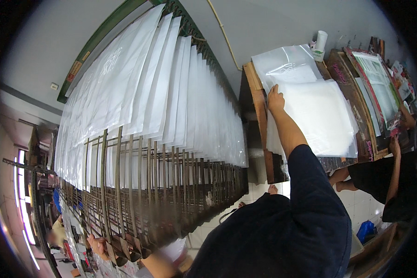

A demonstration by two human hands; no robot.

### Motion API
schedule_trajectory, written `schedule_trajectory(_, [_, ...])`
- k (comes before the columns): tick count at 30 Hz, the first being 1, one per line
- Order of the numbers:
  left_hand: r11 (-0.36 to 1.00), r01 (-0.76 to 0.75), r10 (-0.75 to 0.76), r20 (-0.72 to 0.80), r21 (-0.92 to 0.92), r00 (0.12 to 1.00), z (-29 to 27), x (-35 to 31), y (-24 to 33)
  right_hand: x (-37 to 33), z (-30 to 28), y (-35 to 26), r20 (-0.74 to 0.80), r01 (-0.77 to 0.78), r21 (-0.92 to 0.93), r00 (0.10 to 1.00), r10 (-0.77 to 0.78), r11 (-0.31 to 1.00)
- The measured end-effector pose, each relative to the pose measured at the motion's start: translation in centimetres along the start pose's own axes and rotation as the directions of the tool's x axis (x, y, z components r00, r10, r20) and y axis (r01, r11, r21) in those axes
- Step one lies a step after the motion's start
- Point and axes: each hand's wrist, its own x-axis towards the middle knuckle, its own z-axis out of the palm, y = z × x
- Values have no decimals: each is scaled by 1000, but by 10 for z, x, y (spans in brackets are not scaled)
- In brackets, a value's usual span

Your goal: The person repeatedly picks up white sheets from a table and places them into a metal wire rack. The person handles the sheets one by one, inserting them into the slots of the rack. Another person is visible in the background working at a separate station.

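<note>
Beside me on the left stands a tall metal drying rack [119, 185], its wire shelves hung with many translucent white plastic bags [148, 88]. My left hand [98, 246] is low at the rack's near corner, its fingers curled around the metal shelf ends. To the right, my right arm reaches over a wooden table [259, 99]. There my right hand [276, 100] is closed at the left edge of a clear plastic bag with a white print [287, 65]. This bag lies partly beneath or against a thick stack of plain frosted bags [315, 116].
A printing screen in a red-edged frame [375, 85] stands right of the stack, with another person's hands [396, 143] at it. A white roll [320, 41] sits at the table's back. A blue bag [366, 230] lies on the tiled floor, lower right.
</note>
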Motion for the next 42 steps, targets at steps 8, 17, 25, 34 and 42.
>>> schedule_trajectory(8, [1000, -18, 18, 7, -1, 1000, 1, 1, 0, 16, 28, 2, 88, -101, 63, 992, 96, 993])
schedule_trajectory(17, [1000, -23, 23, 8, -6, 1000, 5, -2, 0, 0, -23, -27, 174, -11, 16, 985, 8, 1000])
schedule_trajectory(25, [999, -11, 9, -29, -41, 1000, 19, -1, -2, -82, -75, -62, -36, 313, 378, 945, -325, 871])
schedule_trajectory(34, [994, 19, -28, -80, -104, 996, 21, -2, 5, -284, -102, -51, -37, 326, 783, 875, -483, 530])
schedule_trajectory(42, [975, 84, -92, -28, -206, 995, 13, 6, 16, -346, -99, -23, 124, 391, 580, 825, -552, 715])
